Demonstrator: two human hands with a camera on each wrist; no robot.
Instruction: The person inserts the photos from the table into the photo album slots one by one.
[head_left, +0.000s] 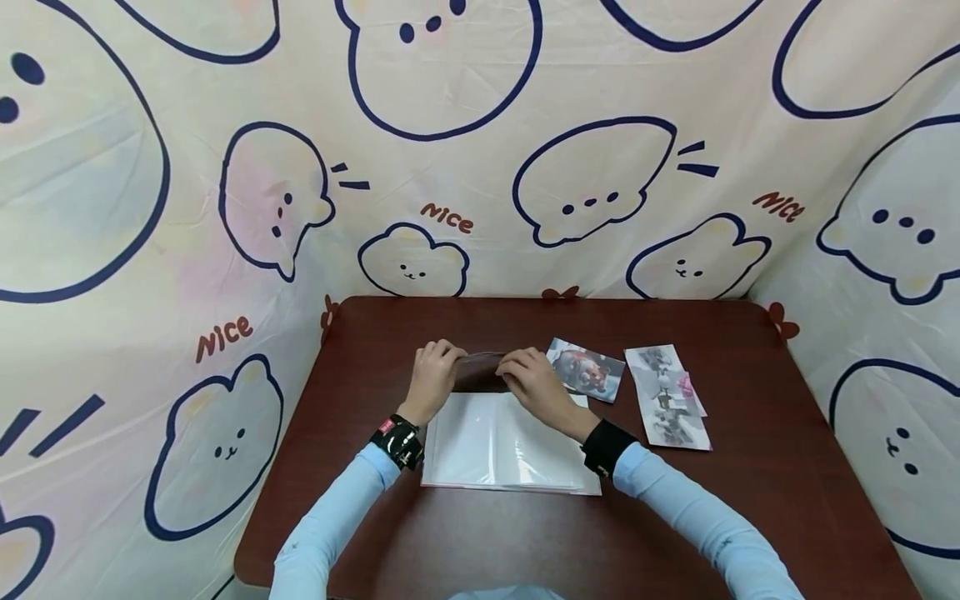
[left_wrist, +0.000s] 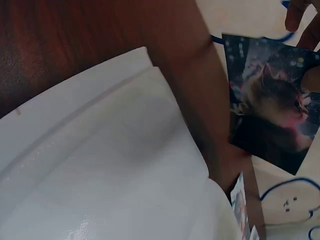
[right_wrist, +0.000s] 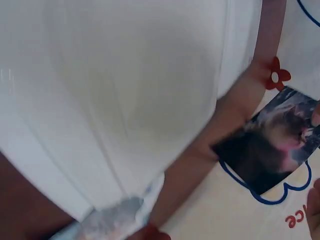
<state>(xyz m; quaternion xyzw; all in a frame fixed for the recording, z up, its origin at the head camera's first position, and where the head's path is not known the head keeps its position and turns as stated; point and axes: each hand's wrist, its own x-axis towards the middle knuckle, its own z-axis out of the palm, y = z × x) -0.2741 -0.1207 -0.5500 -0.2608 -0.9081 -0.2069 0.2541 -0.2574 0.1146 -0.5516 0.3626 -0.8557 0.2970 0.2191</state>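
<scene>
An open photo album (head_left: 461,446) with white pages and shiny clear sleeves lies on the table. Above its far edge, both hands hold a photo up between them; from the head it appears nearly edge-on. The left wrist view shows the photo (left_wrist: 272,105) face-on, a kitten on a dark background. My left hand (head_left: 435,379) pinches its left side. At the other side, my right hand (head_left: 536,385) has its fingertips on the photo's edge. The right wrist view catches the same photo (right_wrist: 272,142), with only bits of fingers at the frame's border.
Right of the album lies a colourful photo (head_left: 587,372), partly behind my right hand. Farther right are overlapping pale grey photos (head_left: 663,408), one with a pink spot. The brown table (head_left: 765,483) meets a cartoon-printed cloth (head_left: 480,183) at the back and sides.
</scene>
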